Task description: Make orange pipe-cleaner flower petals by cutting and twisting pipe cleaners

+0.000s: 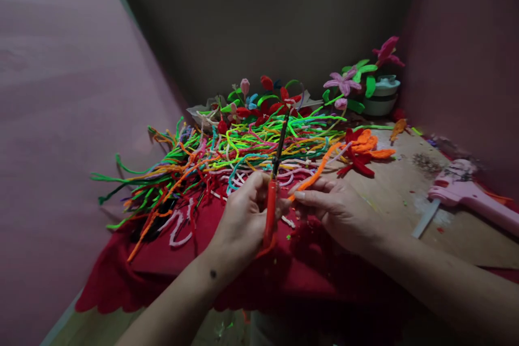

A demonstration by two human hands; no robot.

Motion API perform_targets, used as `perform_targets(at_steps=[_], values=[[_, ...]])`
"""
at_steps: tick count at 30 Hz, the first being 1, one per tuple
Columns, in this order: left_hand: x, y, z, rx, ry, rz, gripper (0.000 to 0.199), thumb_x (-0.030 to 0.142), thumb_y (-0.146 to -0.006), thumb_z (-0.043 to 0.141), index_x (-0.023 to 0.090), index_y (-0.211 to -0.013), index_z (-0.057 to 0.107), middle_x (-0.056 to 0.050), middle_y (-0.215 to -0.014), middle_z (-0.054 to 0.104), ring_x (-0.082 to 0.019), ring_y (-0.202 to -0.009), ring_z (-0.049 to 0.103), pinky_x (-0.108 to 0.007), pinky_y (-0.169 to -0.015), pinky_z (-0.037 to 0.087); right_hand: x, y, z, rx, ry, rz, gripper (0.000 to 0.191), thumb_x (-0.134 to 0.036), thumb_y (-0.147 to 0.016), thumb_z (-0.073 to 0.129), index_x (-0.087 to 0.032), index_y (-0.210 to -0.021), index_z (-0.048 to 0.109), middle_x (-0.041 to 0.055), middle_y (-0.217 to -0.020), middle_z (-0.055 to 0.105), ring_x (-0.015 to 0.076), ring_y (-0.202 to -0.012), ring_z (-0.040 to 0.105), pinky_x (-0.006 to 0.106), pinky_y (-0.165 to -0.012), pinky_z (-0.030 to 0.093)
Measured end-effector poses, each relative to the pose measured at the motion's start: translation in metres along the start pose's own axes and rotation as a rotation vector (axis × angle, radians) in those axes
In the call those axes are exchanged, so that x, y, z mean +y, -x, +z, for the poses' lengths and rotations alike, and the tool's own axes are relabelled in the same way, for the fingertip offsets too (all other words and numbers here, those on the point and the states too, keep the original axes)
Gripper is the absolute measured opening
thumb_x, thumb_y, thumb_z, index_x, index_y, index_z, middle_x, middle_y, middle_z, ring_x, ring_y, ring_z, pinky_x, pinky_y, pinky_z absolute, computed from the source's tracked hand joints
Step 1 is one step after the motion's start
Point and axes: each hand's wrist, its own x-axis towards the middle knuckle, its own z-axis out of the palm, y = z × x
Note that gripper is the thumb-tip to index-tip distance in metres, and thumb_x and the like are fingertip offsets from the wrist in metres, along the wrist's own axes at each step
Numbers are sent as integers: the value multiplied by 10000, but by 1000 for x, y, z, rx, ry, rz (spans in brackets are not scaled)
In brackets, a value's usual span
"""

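Note:
My left hand (248, 215) is closed around a tool with red handles (271, 215) and a dark, narrow upper part that points up and away. Close to its right, my right hand (334, 206) pinches an orange fuzzy strip (321, 168) near its lower end. From there the strip rises to the right toward an orange flower (365, 142). The fingertips of both hands are near each other above the red cloth (227, 275). A large pile of colorful pipe cleaners (239, 146) lies just beyond my hands.
A pink glue gun (466, 193) rests at the right on a brown board (393, 216). A red flower (356, 158) lies beside the orange one. Fuzzy flowers (343, 82) stand by a pale pot (381, 98) at the back right. More flowers (265, 102) are behind the pile.

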Motion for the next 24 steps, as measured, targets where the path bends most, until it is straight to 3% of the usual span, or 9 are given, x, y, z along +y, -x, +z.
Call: perform_targets(at_steps=[8, 18, 24], values=[[10, 2, -12, -161, 56, -168, 206, 278, -714, 592, 168, -725, 418, 52, -554, 485, -59, -453, 402, -182, -436, 319, -18, -6, -3, 148, -101, -155, 68, -204, -651, 714, -177, -689, 664, -16, -665, 594, 71, -548, 498, 195, -517, 396], [-7, -5, -22, -107, -3, -17, 207, 270, -709, 566, 174, -696, 382, 56, -637, 370, -60, -542, 350, -184, -490, 312, -21, -10, -13, 246, 113, -207, 152, -293, -717, 654, -151, -665, 638, 9, -617, 602, 86, -509, 508, 220, -498, 378], [-17, 0, -20, -113, -246, 106, 71, 166, -722, 483, 172, -755, 420, 46, -691, 398, -73, -604, 371, -189, -544, 334, -22, -10, -12, 286, 121, -288, 141, -280, -705, 669, -152, -662, 629, -3, -597, 597, 88, -498, 522, 226, -509, 409]])
